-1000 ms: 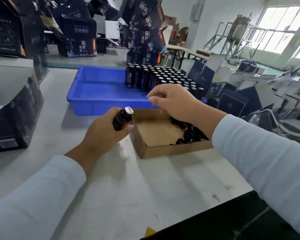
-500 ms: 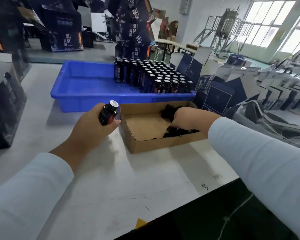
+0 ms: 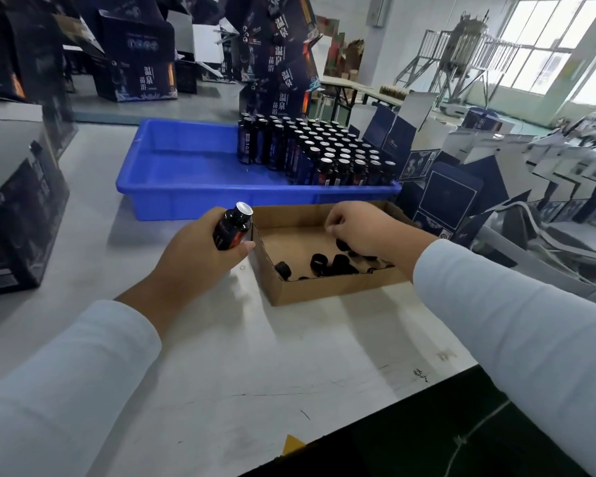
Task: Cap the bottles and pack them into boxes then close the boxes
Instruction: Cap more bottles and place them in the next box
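Two hands work at our desk (image 3: 186, 356). Our left hand (image 3: 195, 259) grips an uncapped bottle (image 3: 233, 226), tilted, beside the cardboard tray (image 3: 324, 290). Our right hand (image 3: 362, 232) reaches among black caps (image 3: 331, 263), fingers (image 3: 336, 220) curled; whether it holds one, we cannot tell.

Bright windows (image 3: 544, 39), pale wall (image 3: 410, 25), metal frame (image 3: 461, 60), folding table (image 3: 355, 89) beyond.

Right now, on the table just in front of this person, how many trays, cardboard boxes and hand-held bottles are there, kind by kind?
Blue plastic tray: 1
Shallow cardboard box with loose black caps: 1
Bottle gripped in the left hand: 1
Total: 3
The bottles standing in the tray and the loose caps are too crowded and partly hidden to count surely.
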